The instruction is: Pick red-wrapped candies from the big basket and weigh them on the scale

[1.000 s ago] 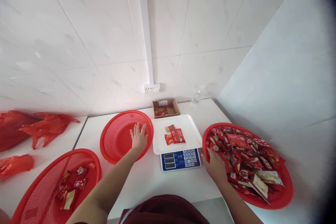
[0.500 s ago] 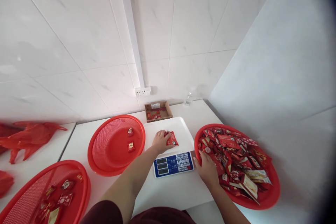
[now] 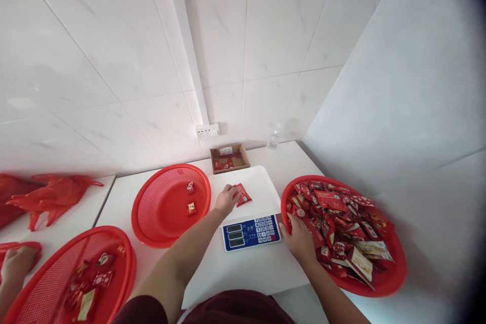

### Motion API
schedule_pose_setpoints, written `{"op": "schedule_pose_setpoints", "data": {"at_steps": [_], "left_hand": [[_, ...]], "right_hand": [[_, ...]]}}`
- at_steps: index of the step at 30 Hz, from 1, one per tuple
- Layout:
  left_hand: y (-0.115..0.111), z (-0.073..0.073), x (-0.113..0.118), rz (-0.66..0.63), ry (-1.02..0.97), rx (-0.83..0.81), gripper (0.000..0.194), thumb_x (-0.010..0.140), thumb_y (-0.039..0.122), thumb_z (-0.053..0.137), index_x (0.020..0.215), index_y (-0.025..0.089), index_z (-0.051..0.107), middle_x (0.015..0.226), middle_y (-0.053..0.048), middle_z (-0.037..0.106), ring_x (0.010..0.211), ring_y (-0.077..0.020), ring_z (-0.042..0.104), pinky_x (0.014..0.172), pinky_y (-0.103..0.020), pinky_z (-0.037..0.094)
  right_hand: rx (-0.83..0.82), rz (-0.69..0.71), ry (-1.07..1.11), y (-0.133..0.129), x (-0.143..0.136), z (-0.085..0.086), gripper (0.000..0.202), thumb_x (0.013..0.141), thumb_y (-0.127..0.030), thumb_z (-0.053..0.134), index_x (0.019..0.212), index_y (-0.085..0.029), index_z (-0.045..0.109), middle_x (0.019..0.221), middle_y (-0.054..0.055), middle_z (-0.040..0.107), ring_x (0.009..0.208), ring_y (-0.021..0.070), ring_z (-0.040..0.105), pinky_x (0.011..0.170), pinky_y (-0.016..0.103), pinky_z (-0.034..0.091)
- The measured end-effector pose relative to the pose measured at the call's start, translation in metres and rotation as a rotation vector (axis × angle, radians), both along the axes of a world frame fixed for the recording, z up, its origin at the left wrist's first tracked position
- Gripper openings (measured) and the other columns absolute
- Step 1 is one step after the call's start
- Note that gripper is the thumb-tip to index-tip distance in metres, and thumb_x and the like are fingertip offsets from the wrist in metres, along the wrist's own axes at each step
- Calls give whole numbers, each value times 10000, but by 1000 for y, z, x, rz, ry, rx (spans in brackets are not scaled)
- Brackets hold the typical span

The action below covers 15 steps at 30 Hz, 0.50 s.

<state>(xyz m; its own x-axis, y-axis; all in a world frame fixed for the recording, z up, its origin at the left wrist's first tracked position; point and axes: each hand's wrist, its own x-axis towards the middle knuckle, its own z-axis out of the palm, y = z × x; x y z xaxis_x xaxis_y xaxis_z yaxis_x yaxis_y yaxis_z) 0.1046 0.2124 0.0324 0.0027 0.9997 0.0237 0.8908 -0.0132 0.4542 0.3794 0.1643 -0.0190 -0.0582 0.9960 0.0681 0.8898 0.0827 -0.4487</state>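
Observation:
My left hand is over the white pan of a scale, its fingers closed at the left edge of a red packet. The packet lies on the pan. Below the pan shows the scale's blue keypad panel. My right hand grips the left rim of a red basket heaped with red-wrapped snacks, thumb outside and fingers over the rim.
A red basket with two small packets stands left of the scale; another is nearer. Behind are a cardboard box and clear bottle. Red bags and another person's hand are at far left.
My left hand has shifted slightly left and up, with the packet turned and more of it showing. Another person's hand has appeared at the far left. My right hand stays on the rim.

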Motion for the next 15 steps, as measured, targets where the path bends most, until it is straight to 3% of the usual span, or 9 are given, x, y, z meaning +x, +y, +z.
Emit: {"op": "schedule_pose_setpoints", "data": {"at_steps": [3,6,10,12,15], "left_hand": [[-11,15,-25,111,-22,65,233,929,299,431,1010,223,636,1094,-48,573,979,-147,604,858,-253,472],[-27,27,-61,261,-14,105,316,947,297,355,1167,226,570,1170,-93,566,1058,-197,577,861,-313,478],[-44,29,-88,452,152,41,469,922,358,381,1370,220,401,1370,-155,470,1239,-304,456,973,-469,404],[-44,25,-79,361,282,-18,499,892,333,434,1375,210,411,1485,-148,345,1362,-332,295,1076,-527,267],[-33,17,-43,-67,351,-121,578,831,163,457,1400,235,388,1550,-91,230,1429,-278,145,1140,-498,141]], "right_hand": [[-16,0,-2,0,-1,3,481,868,-372,397,1229,-74,512,1230,186,590,1167,278,529,991,403,391],[-27,4,3,0,-1,5,484,868,-371,400,1231,-71,514,1230,192,591,1155,282,537,985,406,396],[-27,18,17,1,0,5,486,866,-365,399,1230,-65,516,1239,198,585,1161,283,536,980,402,400],[-25,18,22,2,0,4,483,865,-361,399,1229,-67,518,1238,198,586,1162,281,537,977,402,403],[-31,13,31,3,0,1,476,863,-369,405,1223,-81,523,1229,191,593,1157,280,541,972,406,407]]}}
